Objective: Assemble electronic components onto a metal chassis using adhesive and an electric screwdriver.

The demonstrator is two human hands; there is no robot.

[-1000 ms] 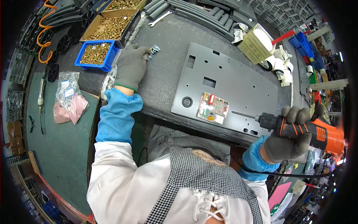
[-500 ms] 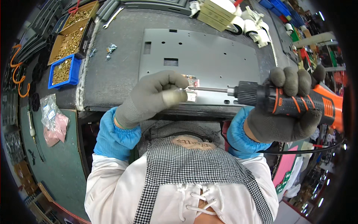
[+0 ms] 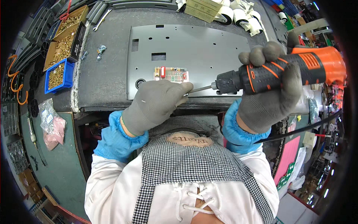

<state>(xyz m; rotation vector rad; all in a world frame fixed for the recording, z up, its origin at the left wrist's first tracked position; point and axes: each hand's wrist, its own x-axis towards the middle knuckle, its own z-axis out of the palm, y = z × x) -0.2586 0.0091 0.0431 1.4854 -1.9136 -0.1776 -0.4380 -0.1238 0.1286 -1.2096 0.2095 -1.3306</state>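
A black and orange power screwdriver [image 3: 276,74] is gripped in my gloved right hand [image 3: 268,93], its long bit pointing left. My left hand [image 3: 160,99], in a grey glove, is pinched at the tip of the bit, around a small metal piece, probably a screw, that is mostly hidden by the fingers. Just beyond the left hand, a small circuit board [image 3: 172,74] with red parts lies on a flat grey metal panel [image 3: 190,48]. Round holes and rectangular cutouts pierce the panel. A black ring [image 3: 140,83] sits at its near left corner.
Brass fasteners fill a blue bin [image 3: 69,76] and cardboard boxes [image 3: 79,41] at the left. A wrench [image 3: 101,20] and a few small screws [image 3: 100,50] lie on the dark bench. White casters [image 3: 248,18] and a yellowish box [image 3: 202,10] stand at the back right.
The screwdriver's body has tilted up at the right, and its bit now slants down to the left hand. My left hand has moved slightly nearer me, uncovering the circuit board and the black ring.
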